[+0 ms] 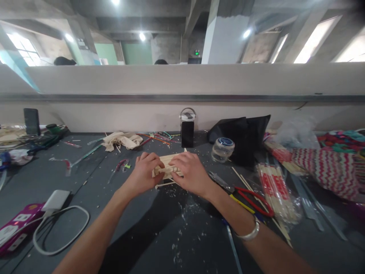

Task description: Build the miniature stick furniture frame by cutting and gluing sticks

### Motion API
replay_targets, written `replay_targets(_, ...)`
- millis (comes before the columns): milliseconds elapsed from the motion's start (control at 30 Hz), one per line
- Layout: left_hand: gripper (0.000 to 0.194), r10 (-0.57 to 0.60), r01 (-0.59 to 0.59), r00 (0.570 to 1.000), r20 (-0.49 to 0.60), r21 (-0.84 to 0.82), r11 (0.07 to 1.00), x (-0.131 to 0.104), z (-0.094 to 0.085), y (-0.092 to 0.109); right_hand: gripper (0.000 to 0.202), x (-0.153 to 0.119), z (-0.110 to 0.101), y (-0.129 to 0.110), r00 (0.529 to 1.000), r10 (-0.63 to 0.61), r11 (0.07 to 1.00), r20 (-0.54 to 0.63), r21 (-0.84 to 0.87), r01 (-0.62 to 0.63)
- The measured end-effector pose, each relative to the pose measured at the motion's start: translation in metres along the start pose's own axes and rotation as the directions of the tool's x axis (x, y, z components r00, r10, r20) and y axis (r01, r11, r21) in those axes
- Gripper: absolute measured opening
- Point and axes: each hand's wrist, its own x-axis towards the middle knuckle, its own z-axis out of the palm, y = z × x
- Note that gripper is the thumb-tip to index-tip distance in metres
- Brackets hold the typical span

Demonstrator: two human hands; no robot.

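Note:
A small model built of thin wooden sticks sits on the dark table in front of me. My left hand grips its left side, with thumb and fingers curled at the near edge. From the right, my right hand holds the other side, fingers bent over the top. The fingertips hide part of the sticks between them. Below the hands a loose-looking stick end juts out near the table. Just right of my right hand lie pliers with red handles.
A phone stands upright behind the model, with a clear jar and a black bag to its right. Bagged sticks lie at right. At left are a crumpled cloth, a purple power strip and a white charger.

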Motion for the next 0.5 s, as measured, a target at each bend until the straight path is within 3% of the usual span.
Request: replay_targets(500, 0.012, 0.016, -0.015, 1.000, 0.027, -0.052, 0.999, 0.0000, 0.0086, 0.0013, 0.008, 0.0082, 0.0051, 0.0101, 0.991, -0.004, 1.000, 0.130, 0.013, 0.002)
